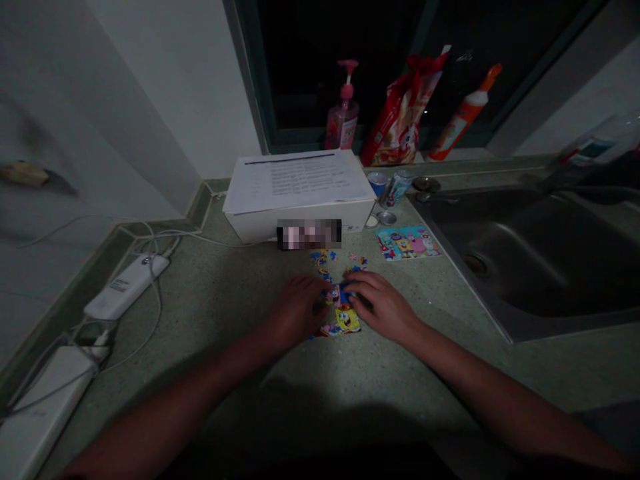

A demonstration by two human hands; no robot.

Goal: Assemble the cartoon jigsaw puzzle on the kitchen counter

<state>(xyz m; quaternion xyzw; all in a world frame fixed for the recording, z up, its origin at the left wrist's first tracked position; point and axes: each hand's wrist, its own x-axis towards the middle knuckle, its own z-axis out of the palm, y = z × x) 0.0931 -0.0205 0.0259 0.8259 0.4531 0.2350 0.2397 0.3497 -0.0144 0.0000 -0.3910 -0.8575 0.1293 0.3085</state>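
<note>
A partly joined cartoon jigsaw puzzle [344, 317] lies on the green countertop [240, 293] between my hands. My left hand [299, 305] rests on its left side with the fingers bent down onto the pieces. Over the puzzle's upper right edge my right hand [381, 304] lies with its fingers curled, pinching at small pieces. Several loose puzzle pieces [330, 259] are scattered just behind the hands. A small printed cartoon card [407, 242] sits to the right of them.
A white box [300, 217] with a printed sheet on top stands behind the pieces. A steel sink [540, 253] fills the right. Small cans [395, 188], a pink pump bottle [343, 117], a red bag [403, 110] and an orange bottle [463, 117] stand near the window. White power strips [125, 287] and cables lie left.
</note>
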